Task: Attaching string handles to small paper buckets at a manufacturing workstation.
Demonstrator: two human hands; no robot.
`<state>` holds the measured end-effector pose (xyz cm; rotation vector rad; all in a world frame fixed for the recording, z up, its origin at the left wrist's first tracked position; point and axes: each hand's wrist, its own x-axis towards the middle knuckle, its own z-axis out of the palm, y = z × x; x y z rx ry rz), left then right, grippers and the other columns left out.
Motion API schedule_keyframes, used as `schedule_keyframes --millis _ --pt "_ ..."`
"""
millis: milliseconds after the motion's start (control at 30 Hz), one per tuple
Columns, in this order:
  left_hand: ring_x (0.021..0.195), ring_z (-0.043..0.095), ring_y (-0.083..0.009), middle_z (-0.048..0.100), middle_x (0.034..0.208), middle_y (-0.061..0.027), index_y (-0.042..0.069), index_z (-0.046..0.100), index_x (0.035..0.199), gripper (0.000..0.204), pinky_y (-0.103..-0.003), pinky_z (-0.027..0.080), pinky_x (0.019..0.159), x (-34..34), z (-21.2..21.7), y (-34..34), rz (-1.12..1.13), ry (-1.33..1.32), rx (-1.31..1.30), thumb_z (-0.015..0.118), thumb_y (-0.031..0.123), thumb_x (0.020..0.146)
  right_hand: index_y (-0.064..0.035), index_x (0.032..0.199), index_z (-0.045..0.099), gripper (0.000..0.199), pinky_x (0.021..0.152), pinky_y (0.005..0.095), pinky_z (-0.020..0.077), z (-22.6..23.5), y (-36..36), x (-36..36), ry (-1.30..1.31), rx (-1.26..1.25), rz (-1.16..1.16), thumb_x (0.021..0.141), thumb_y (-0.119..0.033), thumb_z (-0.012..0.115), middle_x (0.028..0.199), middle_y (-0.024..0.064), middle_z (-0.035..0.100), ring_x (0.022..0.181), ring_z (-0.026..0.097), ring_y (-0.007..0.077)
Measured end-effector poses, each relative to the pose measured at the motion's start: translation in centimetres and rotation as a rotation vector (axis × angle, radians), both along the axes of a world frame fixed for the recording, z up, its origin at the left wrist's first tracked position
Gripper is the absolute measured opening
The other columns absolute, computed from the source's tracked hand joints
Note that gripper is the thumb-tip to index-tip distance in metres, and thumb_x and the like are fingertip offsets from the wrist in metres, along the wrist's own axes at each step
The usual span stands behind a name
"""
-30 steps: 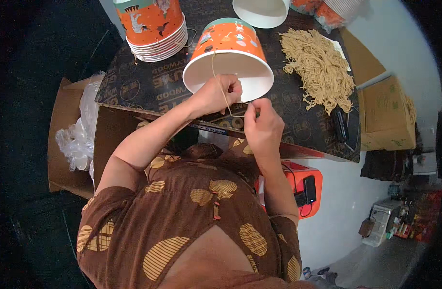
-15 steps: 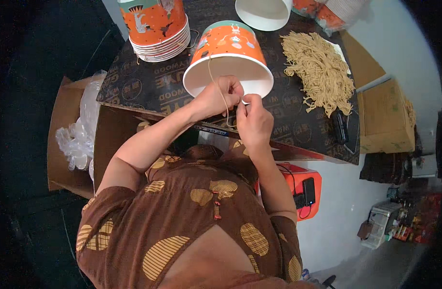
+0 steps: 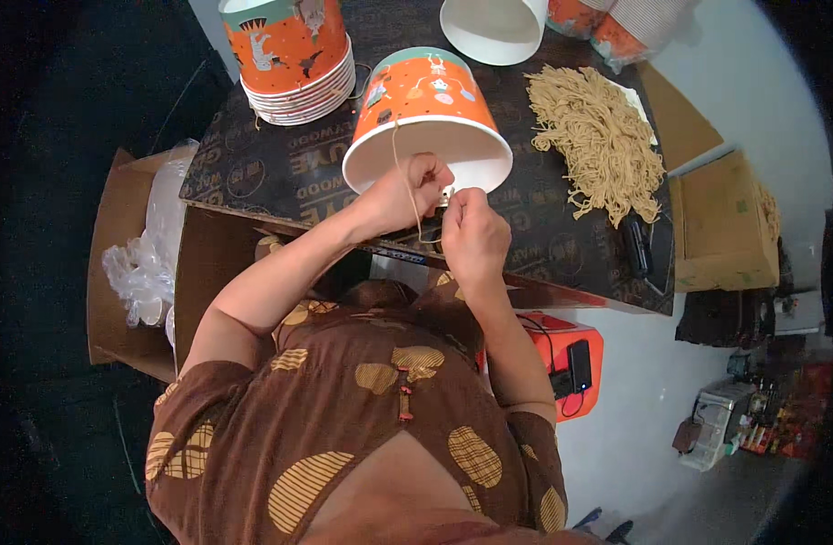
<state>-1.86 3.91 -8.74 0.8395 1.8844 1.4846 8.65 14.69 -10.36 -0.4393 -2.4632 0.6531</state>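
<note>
**Cord worked at the rim of an orange paper bucket**

An orange paper bucket (image 3: 423,113) with a white inside is seen lying on its side on the dark tabletop (image 3: 253,177), its open mouth turned toward the person. The near rim of the bucket is met by both hands. The left hand (image 3: 407,193) is closed, its fingers curled against the rim, and a thin tan cord (image 3: 400,159) is pinched in it; the cord is seen running up over the outside wall of the bucket and looping down below the hands. The right hand (image 3: 473,234) is closed into a loose fist just beside the left, its fingertips pressed to the same spot on the rim, where a small pale piece is gripped; what that piece is cannot be told.

A stack of nested orange buckets (image 3: 289,54) is stood upright at the far left of the tabletop, well apart from the hands. A white bucket (image 3: 493,27) is seen at the far edge, its open mouth showing. A heap of tan cords (image 3: 598,136) is laid to the right of the tipped bucket, near it but not touching. A cardboard box (image 3: 126,263) holding clear plastic wrap is set on the floor to the person's left, and another cardboard box (image 3: 720,227) on the right. An orange case (image 3: 561,363) is seen on the floor under the tabletop's near edge.
</note>
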Motion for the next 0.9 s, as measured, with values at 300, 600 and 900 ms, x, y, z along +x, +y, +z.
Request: schedule_keyframes --millis 300,600,900 --pt "0.077 0.059 -0.0324 0.056 0.078 -0.0187 -0.002 0.06 0.071 0.004 -0.038 0.048 0.069 0.5 0.1 -0.2 0.084 0.505 0.005 0.062 0.001 0.07 -0.0053 0.087 0.055 0.009 0.058 0.0495 0.0471 0.1 -0.2 0.2 0.016 0.021 0.005 0.086 -0.013 0.059 0.069 0.0174 0.063 0.064 0.062 0.0395" --pt "0.076 0.059 -0.033 0.056 0.076 -0.0176 -0.002 0.059 0.068 0.006 -0.039 0.047 0.068 0.2 -0.6 -0.2 0.094 0.474 0.061 0.063 0.001 0.071 -0.009 0.093 0.058 0.007 0.059 0.0494 0.0474 0.9 -0.4 0.1 -0.017 0.039 0.026 0.088 -0.013 0.058 0.072 0.0185 0.064 0.066 0.062 0.0398" --pt "0.075 0.06 -0.0315 0.056 0.076 -0.0163 -0.002 0.059 0.069 0.005 -0.039 0.047 0.066 0.3 -0.8 -0.1 0.113 0.435 0.045 0.063 0.001 0.071 -0.0081 0.091 0.058 0.007 0.059 0.0467 0.0503 0.4 -0.1 0.7 0.142 0.016 0.145 0.085 -0.012 0.06 0.084 0.0145 0.066 0.068 0.064 0.0367"
